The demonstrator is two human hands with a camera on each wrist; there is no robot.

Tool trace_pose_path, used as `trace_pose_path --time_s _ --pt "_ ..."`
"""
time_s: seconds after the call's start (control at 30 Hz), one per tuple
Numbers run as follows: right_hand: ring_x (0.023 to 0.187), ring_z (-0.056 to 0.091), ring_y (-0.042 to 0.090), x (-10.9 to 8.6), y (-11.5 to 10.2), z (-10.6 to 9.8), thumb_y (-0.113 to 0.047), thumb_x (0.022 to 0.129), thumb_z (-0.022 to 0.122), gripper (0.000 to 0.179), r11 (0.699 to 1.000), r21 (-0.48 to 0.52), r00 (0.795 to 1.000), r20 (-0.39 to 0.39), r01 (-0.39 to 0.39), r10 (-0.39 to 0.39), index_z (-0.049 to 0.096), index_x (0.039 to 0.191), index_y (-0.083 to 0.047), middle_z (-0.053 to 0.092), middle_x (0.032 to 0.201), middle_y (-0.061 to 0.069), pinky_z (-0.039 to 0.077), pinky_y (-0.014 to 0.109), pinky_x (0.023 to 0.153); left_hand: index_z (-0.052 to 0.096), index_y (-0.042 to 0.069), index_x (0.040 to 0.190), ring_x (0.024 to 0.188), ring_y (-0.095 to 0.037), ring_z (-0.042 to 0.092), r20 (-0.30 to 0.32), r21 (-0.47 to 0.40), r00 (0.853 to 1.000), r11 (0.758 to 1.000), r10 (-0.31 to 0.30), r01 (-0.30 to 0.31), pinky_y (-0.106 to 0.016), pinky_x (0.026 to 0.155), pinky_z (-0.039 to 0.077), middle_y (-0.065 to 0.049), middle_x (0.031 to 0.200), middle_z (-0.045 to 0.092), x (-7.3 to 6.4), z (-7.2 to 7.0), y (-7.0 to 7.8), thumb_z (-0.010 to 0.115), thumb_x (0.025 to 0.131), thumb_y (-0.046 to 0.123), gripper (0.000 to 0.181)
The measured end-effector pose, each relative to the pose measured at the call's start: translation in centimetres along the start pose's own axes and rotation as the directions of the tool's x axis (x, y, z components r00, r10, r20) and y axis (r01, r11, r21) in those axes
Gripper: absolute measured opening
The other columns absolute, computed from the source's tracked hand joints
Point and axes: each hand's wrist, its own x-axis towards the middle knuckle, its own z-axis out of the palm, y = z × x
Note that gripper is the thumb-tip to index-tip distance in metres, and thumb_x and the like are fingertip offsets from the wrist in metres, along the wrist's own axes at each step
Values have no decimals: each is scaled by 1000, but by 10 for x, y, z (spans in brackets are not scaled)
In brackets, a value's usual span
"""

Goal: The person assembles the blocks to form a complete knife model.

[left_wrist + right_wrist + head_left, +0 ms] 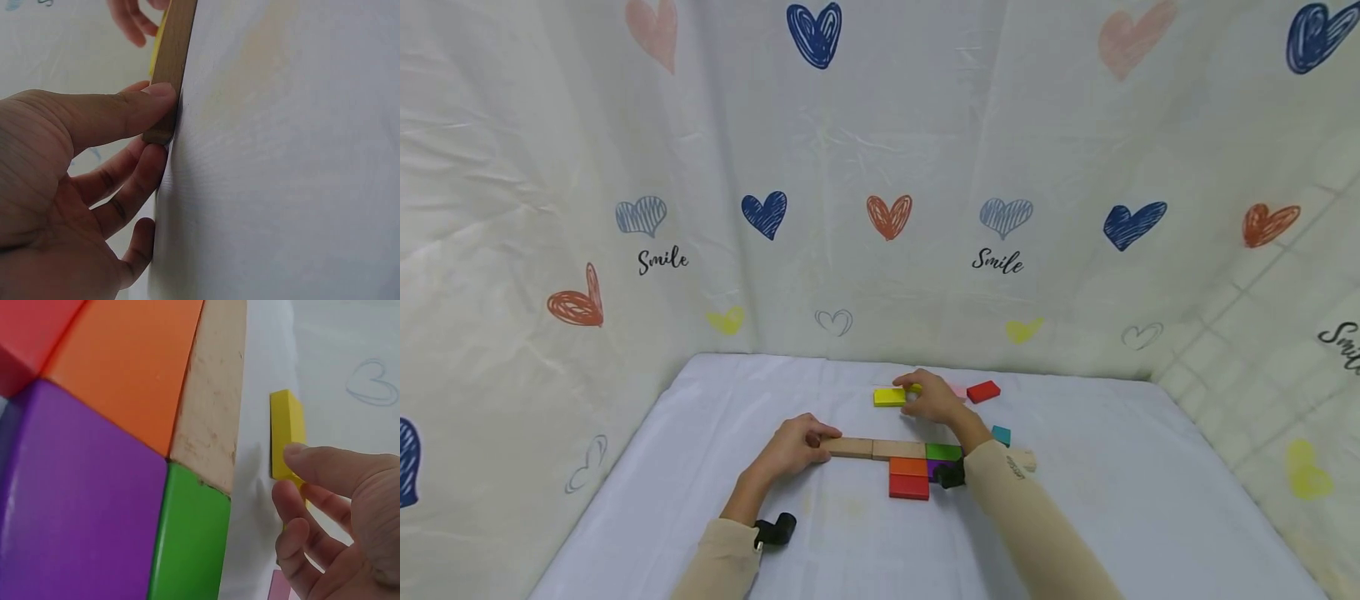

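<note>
Two plain wooden blocks (850, 448) lie end to end in one row on the white cloth (827, 550). The left hand (792, 443) is grasping the free end of this row: in the left wrist view the thumb is on one side of the wood and the fingers are around its end. At the other end of the row, the green block (943, 452) continues the line. The orange block (907, 467) lies along the nearer side of the second wooden block, with the red block (908, 487) in front of it, and the purple block (81, 500) touches both the orange and the green. The right hand (934, 397) is beyond the row, at the yellow block (889, 398); its thumb tip is against the yellow surface and its fingers are bent near one end, but I cannot tell whether they grip it. To the right of this hand lie a pink block (958, 390) and a second red one (983, 392). A teal block (1001, 435) is near the right sleeve (1026, 508).
</note>
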Motion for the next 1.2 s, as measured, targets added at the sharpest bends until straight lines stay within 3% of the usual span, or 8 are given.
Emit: trace_pose_path --time_s 0.37,0.63,0.83,0.93,1.2 --pt "106 56 23 1 4 10 -8 87 80 44 996 -89 1000 8 31 -31 72 128 -20 64 117 7 50 47 103 79 23 114 91 -18 54 17 -1 1000 1000 9 -9 -34 80 47 2 100 62 0 4 -1 80 86 7 32" --pt "102 54 22 -6 5 1 -9 88 78 40 994 -105 998 40 45 -41 72 126 -22 62 115 5 54 39 91 79 22 113 90 -17 53 5 4 1000 1000 25 -25 -34 78 46 2 100 62 -1 3 -1 81 84 6 33" --pt "84 60 19 -19 8 -14 -5 88 76 42 998 -20 997 57 59 -58 72 127 -19 61 117 8 57 29 69 80 22 112 89 -16 54 -15 2 999 999 45 -45 -34 77 46 3 100 63 -2 1 0 81 83 4 34" --pt "77 62 19 -29 9 -21 -3 89 74 43 997 39 996 56 67 -69 71 129 -16 61 118 10 58 30 66 79 22 112 89 -16 54 -18 1 999 999 41 -41 -34 77 46 3 100 63 -2 1 0 81 84 4 33" --pt "80 66 19 -55 18 -33 -5 90 75 41 993 101 997 32 61 -64 71 128 -20 59 116 7 59 31 65 79 22 113 89 -16 53 -17 1 999 999 35 -35 -34 76 45 2 99 63 -2 1 -3 81 84 5 33"
